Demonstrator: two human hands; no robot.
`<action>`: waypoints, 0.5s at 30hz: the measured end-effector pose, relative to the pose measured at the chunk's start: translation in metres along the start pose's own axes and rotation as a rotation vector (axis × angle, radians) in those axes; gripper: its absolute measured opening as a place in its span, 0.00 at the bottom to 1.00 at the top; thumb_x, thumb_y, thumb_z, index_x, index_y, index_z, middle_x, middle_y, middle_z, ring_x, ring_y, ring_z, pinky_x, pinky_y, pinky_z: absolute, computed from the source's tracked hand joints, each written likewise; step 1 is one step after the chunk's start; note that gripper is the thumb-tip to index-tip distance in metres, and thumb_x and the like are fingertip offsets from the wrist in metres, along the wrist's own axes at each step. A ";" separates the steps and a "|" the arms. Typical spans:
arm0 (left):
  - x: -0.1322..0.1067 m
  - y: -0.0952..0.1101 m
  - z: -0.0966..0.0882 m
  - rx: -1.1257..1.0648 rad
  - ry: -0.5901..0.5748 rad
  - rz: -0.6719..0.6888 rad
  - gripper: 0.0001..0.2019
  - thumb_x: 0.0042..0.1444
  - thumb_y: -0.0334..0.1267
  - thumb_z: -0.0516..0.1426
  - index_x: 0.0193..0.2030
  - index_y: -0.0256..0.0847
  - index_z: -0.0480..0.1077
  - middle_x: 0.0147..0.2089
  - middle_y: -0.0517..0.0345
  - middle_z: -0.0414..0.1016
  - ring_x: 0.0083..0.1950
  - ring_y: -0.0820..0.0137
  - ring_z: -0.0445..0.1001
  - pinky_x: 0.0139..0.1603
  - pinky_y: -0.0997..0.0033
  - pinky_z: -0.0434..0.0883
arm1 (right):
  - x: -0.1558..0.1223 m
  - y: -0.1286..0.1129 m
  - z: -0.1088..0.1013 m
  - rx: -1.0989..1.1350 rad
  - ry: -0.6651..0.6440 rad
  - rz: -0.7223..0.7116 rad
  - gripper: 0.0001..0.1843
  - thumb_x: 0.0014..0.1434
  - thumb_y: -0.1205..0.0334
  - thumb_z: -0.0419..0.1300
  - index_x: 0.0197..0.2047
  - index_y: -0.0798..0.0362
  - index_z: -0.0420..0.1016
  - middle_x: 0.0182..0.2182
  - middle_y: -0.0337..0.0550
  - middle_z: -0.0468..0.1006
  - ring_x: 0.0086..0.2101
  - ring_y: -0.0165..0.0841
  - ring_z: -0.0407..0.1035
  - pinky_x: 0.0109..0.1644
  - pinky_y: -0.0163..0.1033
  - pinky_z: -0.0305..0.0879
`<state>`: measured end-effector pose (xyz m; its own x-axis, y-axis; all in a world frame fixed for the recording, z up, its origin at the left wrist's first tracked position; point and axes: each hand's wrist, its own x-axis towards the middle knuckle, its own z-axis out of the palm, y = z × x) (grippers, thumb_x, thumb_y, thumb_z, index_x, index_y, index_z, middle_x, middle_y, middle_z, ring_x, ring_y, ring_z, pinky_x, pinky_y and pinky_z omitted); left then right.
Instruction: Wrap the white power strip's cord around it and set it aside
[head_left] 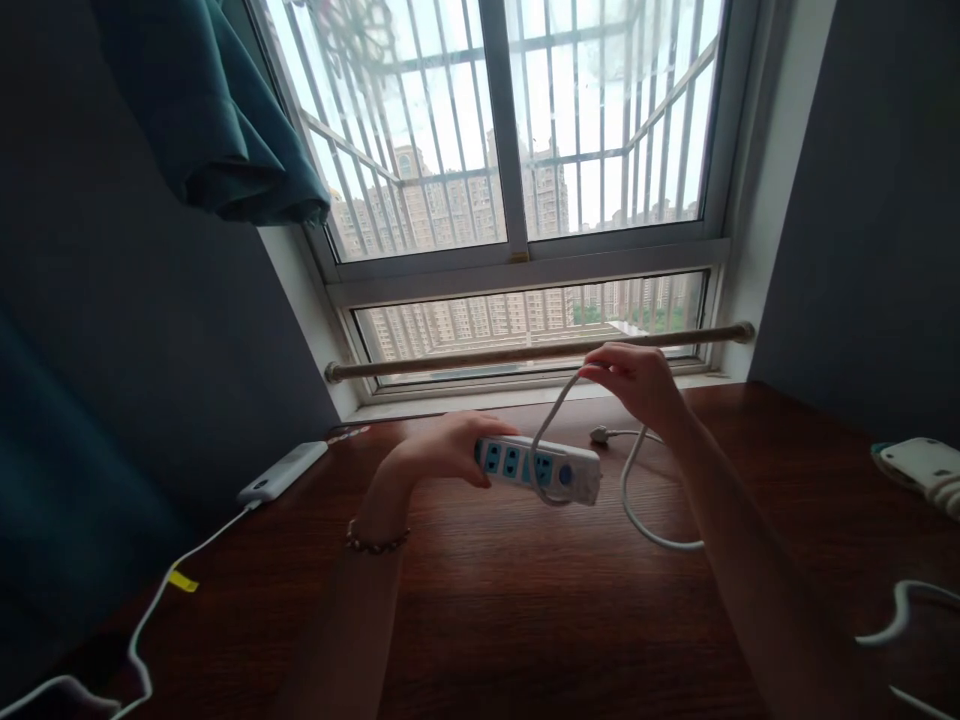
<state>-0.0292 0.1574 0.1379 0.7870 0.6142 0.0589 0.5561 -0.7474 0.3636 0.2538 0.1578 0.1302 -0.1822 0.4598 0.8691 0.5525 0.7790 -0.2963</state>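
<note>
My left hand (442,448) is closed around the left end of a white power strip (581,478) with blue sockets, held tilted over the brown wooden surface. Above its right part, my right hand (630,375) pinches the strip's white cord (553,408) between thumb and fingers. From there the cord runs down across the front of the strip and bends under it. More of the cord hangs in a loop below my right hand and passes behind my right forearm. A white plug (599,435) lies on the wood just right of the strip.
On the wooden surface (480,620), a white power bank-like box (285,472) with a cable lies at left. Another white device with a wound cord (922,465) is at right. A metal rail (465,358) crosses before the barred window; a teal curtain (217,120) hangs upper left.
</note>
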 end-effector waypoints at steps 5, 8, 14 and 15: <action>-0.003 0.020 0.003 -0.405 0.184 0.008 0.31 0.40 0.41 0.67 0.53 0.40 0.66 0.47 0.55 0.73 0.46 0.62 0.70 0.44 0.70 0.67 | -0.018 0.042 0.043 -0.102 -0.229 0.350 0.20 0.65 0.52 0.49 0.36 0.58 0.75 0.26 0.44 0.71 0.31 0.34 0.65 0.36 0.36 0.55; 0.005 0.019 0.007 -0.464 0.495 -0.106 0.27 0.44 0.46 0.64 0.50 0.38 0.67 0.42 0.55 0.74 0.41 0.64 0.72 0.38 0.71 0.67 | -0.028 0.040 0.069 -0.056 -0.463 0.411 0.19 0.66 0.59 0.46 0.34 0.59 0.74 0.26 0.46 0.72 0.32 0.33 0.67 0.36 0.34 0.58; 0.021 0.005 0.018 0.274 0.796 -0.530 0.21 0.47 0.50 0.59 0.46 0.43 0.69 0.36 0.52 0.77 0.38 0.58 0.74 0.35 0.64 0.65 | -0.030 -0.006 0.074 -0.021 -0.843 0.491 0.09 0.60 0.62 0.55 0.38 0.60 0.68 0.21 0.40 0.70 0.19 0.28 0.64 0.22 0.31 0.55; 0.021 0.004 0.020 0.390 0.766 -0.584 0.20 0.47 0.50 0.58 0.45 0.43 0.69 0.35 0.51 0.77 0.38 0.57 0.74 0.34 0.64 0.65 | -0.028 -0.013 0.070 -0.063 -0.831 0.478 0.08 0.59 0.63 0.55 0.39 0.60 0.67 0.22 0.41 0.71 0.20 0.29 0.66 0.23 0.31 0.55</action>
<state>-0.0048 0.1623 0.1224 0.0629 0.8013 0.5949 0.9512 -0.2285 0.2073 0.1949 0.1643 0.0820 -0.4313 0.8971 0.0959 0.7563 0.4175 -0.5037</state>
